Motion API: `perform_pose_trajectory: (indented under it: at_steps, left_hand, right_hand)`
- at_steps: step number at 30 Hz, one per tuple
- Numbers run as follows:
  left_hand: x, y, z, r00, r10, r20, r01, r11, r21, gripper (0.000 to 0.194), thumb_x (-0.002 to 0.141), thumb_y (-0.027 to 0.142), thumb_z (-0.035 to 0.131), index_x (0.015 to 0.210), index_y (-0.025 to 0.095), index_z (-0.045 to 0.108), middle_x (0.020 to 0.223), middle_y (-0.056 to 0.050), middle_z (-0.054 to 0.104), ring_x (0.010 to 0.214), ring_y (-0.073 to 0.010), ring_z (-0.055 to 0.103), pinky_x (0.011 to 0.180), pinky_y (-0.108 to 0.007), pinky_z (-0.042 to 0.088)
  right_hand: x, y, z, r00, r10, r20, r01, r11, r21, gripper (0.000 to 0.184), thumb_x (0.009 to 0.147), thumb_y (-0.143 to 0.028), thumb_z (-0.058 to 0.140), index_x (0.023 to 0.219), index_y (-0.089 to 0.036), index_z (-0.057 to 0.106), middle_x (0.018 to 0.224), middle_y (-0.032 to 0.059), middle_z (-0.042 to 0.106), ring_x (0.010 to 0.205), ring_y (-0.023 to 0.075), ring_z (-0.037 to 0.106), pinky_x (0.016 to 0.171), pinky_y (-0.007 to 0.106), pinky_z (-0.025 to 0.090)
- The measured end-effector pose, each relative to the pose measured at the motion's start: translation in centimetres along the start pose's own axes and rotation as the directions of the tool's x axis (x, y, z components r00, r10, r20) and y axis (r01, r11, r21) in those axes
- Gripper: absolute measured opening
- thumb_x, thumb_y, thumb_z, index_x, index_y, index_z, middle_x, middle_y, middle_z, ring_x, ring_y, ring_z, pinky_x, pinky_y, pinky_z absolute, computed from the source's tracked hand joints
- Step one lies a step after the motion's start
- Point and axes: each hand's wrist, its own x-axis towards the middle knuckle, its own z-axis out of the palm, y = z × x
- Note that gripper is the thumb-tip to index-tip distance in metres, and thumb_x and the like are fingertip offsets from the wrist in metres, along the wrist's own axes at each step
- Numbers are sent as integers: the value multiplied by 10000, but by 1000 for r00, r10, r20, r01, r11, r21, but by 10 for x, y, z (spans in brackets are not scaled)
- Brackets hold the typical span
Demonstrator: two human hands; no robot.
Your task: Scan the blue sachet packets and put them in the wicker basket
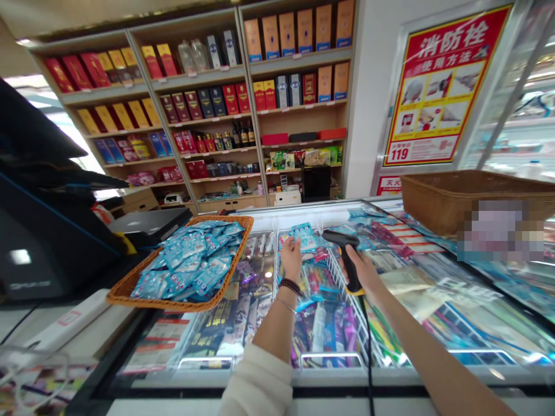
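Observation:
My left hand [291, 258] holds a light blue packet [303, 236] up by its lower edge, above a chest freezer full of packaged goods. My right hand [359, 268] is wrapped around the grip of a black and yellow handheld barcode scanner [347, 260], whose head points to the left, towards the packet. A black cable [369, 358] hangs down from the scanner over the freezer's front. Between my hands, a white wire divider [342, 306] runs through the freezer [329, 377], just below the scanner.
A woven basket [173, 307] heaped with blue packets sits on the freezer's left side. A brown wicker basket [446, 199] sits at right. A cash register [39, 231] stands at far left. Shelves of boxed liquor [195, 104] and a red fire-hydrant poster [446, 86] fill the background.

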Motion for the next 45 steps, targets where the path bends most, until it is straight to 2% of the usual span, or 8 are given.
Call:
perform_pose_trajectory:
  at_steps: [4,8,11,17,26,36,41,45]
  left_hand:
    - [0,9,-7,994,-15,-109,30,990,141,173,929,332,729,982,176,784,749,-64,761,795,-264,760,816,-361,563]
    - [2,15,-12,995,-36,-97,53,984,172,166,938,326,733,969,182,810,765,-75,781,847,-281,784,853,-365,575]
    - [3,16,-12,996,-39,-83,53,984,172,171,939,315,738,986,171,818,857,-100,816,902,-282,796,876,-359,580]
    - [3,16,-12,996,-74,-45,83,968,237,233,969,339,705,1090,175,818,927,-110,836,1001,-287,801,913,-355,590]
    - [2,20,-13,996,-78,-33,83,969,234,228,978,346,700,1036,162,822,832,-97,813,976,-287,802,886,-340,585]
    - [-2,25,-16,994,-102,-39,109,963,247,254,984,314,692,1134,148,812,1010,-141,851,1015,-289,813,911,-358,600]
    - [11,34,-41,997,-76,-24,79,971,227,230,980,263,672,1116,139,810,971,-132,854,971,-280,816,885,-358,615]
    - [45,58,-88,999,6,-35,2,975,224,212,975,263,657,1071,154,812,950,-106,853,911,-254,809,819,-325,621]
  right_hand:
    - [-4,-2,0,1000,-21,19,22,999,-43,578,782,-792,806,812,-241,635,622,-20,634,408,126,518,355,263,428]
    - [-6,-3,1,994,-37,105,54,985,-165,619,806,-842,739,760,-239,611,548,-31,587,387,118,494,356,253,409]
    - [-5,0,1,988,-23,150,57,974,-221,637,808,-866,707,763,-240,604,531,-35,585,375,114,490,355,246,411]
    - [-2,3,1,988,-46,149,76,976,-206,623,796,-848,729,794,-238,603,572,-32,615,361,100,476,331,235,389]
    - [-3,2,1,984,-38,176,78,971,-227,650,810,-866,708,738,-232,583,544,-28,601,356,90,470,341,223,377]
    - [-10,-10,11,991,13,132,6,989,-147,602,753,-806,802,759,-245,582,573,-11,616,391,118,494,344,243,393]
    - [-1,-16,24,993,88,83,-81,993,-85,563,810,-790,756,732,-253,609,523,17,579,408,160,498,372,290,434]
    - [21,-17,51,998,24,53,-24,1000,-1,531,774,-769,770,768,-264,607,603,32,621,418,175,510,358,310,424]
